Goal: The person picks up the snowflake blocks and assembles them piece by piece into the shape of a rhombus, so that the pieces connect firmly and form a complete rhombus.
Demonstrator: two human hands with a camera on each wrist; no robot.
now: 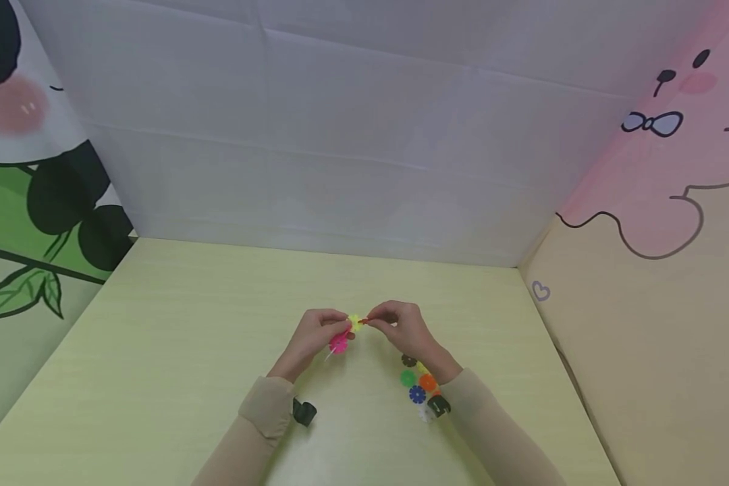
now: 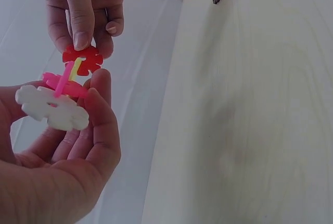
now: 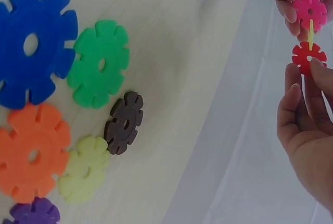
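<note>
My left hand (image 1: 316, 334) holds a chain of slotted plastic flower discs. In the left wrist view the chain runs from a white disc (image 2: 52, 108) through an edge-on pink disc (image 2: 64, 81) and a flat pink disc to an edge-on yellow disc (image 2: 76, 67). My right hand (image 1: 403, 331) pinches a red disc (image 3: 308, 57) between thumb and fingers. The red disc meets the free end of the yellow disc (image 3: 311, 32), crosswise to it. Both hands are raised over the table, close together. The left fingers partly hide the pink discs.
Loose discs lie on the table by my right forearm: blue (image 3: 34, 44), green (image 3: 100, 63), orange (image 3: 34, 151), yellow (image 3: 83, 169), dark brown (image 3: 125, 123) and purple (image 3: 35, 212). Black pieces show beside both sleeves. A white panel (image 1: 340, 135) stands behind the table (image 1: 188, 324).
</note>
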